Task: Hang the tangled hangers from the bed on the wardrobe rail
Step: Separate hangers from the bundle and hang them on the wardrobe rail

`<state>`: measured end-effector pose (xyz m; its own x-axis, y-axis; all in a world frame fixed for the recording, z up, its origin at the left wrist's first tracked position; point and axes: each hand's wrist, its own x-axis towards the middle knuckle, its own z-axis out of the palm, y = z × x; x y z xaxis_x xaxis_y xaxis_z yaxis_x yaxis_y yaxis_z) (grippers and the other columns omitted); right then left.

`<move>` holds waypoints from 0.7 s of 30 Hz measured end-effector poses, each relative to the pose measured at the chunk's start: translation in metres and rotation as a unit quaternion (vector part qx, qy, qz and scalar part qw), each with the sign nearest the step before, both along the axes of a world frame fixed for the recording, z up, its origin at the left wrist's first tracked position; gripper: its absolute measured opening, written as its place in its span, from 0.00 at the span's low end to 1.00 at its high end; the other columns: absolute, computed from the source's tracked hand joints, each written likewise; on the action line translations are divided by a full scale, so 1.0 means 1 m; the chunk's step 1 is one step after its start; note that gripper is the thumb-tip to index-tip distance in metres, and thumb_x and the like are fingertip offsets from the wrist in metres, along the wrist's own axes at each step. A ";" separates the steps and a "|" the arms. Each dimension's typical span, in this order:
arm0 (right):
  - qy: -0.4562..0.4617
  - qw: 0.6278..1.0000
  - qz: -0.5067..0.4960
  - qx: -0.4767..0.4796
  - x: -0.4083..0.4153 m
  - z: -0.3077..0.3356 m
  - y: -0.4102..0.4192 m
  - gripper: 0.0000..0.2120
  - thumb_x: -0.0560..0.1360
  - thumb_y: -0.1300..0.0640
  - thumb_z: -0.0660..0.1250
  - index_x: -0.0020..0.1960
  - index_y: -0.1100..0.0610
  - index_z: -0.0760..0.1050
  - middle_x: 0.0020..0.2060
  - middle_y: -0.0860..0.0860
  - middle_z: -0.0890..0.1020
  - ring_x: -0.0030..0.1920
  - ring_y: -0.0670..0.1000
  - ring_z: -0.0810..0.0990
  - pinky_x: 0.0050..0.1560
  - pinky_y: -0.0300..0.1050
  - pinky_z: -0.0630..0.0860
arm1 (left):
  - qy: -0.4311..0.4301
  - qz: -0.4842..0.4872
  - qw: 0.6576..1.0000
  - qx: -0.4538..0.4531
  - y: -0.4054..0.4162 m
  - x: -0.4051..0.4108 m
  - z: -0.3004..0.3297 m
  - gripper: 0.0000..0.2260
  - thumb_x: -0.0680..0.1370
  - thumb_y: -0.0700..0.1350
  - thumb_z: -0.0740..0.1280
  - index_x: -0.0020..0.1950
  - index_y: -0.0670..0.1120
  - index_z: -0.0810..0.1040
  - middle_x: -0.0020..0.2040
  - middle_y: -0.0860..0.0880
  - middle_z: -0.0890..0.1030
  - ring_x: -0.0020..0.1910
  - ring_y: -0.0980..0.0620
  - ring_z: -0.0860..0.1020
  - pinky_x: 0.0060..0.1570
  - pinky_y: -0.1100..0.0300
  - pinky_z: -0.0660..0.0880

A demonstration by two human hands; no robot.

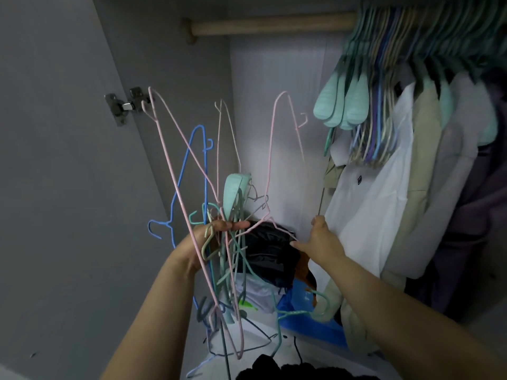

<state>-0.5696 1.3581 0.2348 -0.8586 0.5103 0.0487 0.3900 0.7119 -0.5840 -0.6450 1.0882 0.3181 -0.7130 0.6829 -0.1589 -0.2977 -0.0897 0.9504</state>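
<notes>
1. A tangled bundle of wire and plastic hangers (219, 242) is held up inside the open wardrobe, below the wooden rail (271, 27); two pink, one blue and one cream wire hanger stand out on top, the rest cannot be counted.
2. The bundle is gripped by the left hand (208, 242), fingers curled round its middle.
3. The right hand (319, 238) is held beside it, fingers loosely spread; whether a pink wire is touched cannot be told.
4. Many hangers and several shirts (384, 165) are hung at the rail's right end.
</notes>
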 end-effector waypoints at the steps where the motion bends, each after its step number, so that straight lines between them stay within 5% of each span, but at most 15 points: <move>1: -0.002 1.000 -0.013 0.010 -0.001 0.002 -0.001 0.37 0.67 0.42 0.74 0.64 0.60 0.59 0.63 0.57 0.71 0.58 0.58 0.76 0.54 0.50 0.75 | 0.003 0.012 1.000 0.001 0.000 0.003 0.002 0.23 0.78 0.33 0.54 0.30 0.40 0.84 0.40 0.45 0.86 0.32 0.55 0.82 0.32 0.67 0.76; 3: -0.014 0.999 -0.031 0.021 -0.002 0.005 -0.002 0.38 0.67 0.42 0.74 0.63 0.60 0.59 0.62 0.57 0.72 0.58 0.58 0.75 0.53 0.50 0.76 | 0.002 0.032 0.999 0.016 -0.001 0.006 0.005 0.26 0.78 0.31 0.53 0.23 0.41 0.79 0.34 0.45 0.84 0.22 0.56 0.77 0.24 0.68 0.73; 6: -0.024 0.998 -0.062 0.018 0.000 0.005 -0.004 0.41 0.65 0.39 0.75 0.64 0.61 0.58 0.62 0.58 0.72 0.58 0.59 0.75 0.53 0.50 0.76 | -0.003 0.081 0.997 -0.004 -0.005 0.004 0.003 0.25 0.77 0.33 0.57 0.23 0.42 0.80 0.25 0.47 0.80 0.20 0.56 0.76 0.22 0.68 0.71; 10: -0.014 0.997 -0.074 0.017 0.002 0.005 -0.019 0.41 0.64 0.36 0.74 0.61 0.59 0.59 0.61 0.57 0.72 0.56 0.60 0.76 0.48 0.48 0.74 | 0.014 0.136 0.989 -0.056 -0.011 0.001 -0.001 0.06 0.68 0.41 0.68 0.33 0.41 0.83 0.29 0.47 0.79 0.25 0.55 0.76 0.25 0.67 0.73; 13: -0.086 0.995 -0.033 -0.027 -0.002 0.008 -0.022 0.45 0.62 0.28 0.69 0.64 0.58 0.62 0.63 0.55 0.67 0.59 0.58 0.74 0.57 0.51 0.74 | 0.002 0.181 0.982 -0.062 -0.017 -0.003 -0.008 0.05 0.74 0.37 0.65 0.37 0.38 0.74 0.26 0.46 0.73 0.21 0.56 0.72 0.22 0.67 0.70; 16: -0.066 0.987 0.021 -0.142 -0.002 0.027 -0.023 0.45 0.59 0.20 0.60 0.55 0.59 0.72 0.60 0.57 0.73 0.58 0.57 0.76 0.62 0.48 0.72 | 0.019 0.193 0.978 -0.071 -0.027 -0.002 -0.010 0.06 0.75 0.35 0.64 0.38 0.38 0.74 0.25 0.47 0.74 0.20 0.56 0.72 0.22 0.67 0.70; 18: 0.024 0.968 0.041 -0.247 -0.001 0.053 -0.031 0.36 0.71 0.31 0.61 0.57 0.64 0.74 0.61 0.60 0.76 0.59 0.57 0.76 0.63 0.47 0.68 | 0.024 0.189 0.978 -0.082 -0.034 0.000 -0.012 0.04 0.70 0.37 0.68 0.37 0.38 0.75 0.26 0.47 0.74 0.20 0.57 0.72 0.22 0.67 0.69; 21: 0.151 0.944 0.048 -0.291 -0.004 0.103 -0.043 0.13 0.78 0.47 0.63 0.55 0.56 0.71 0.59 0.56 0.77 0.54 0.50 0.76 0.56 0.43 0.69 | 0.022 0.177 0.979 -0.100 -0.042 0.001 -0.017 0.05 0.66 0.40 0.68 0.37 0.38 0.75 0.26 0.46 0.74 0.20 0.56 0.72 0.22 0.67 0.69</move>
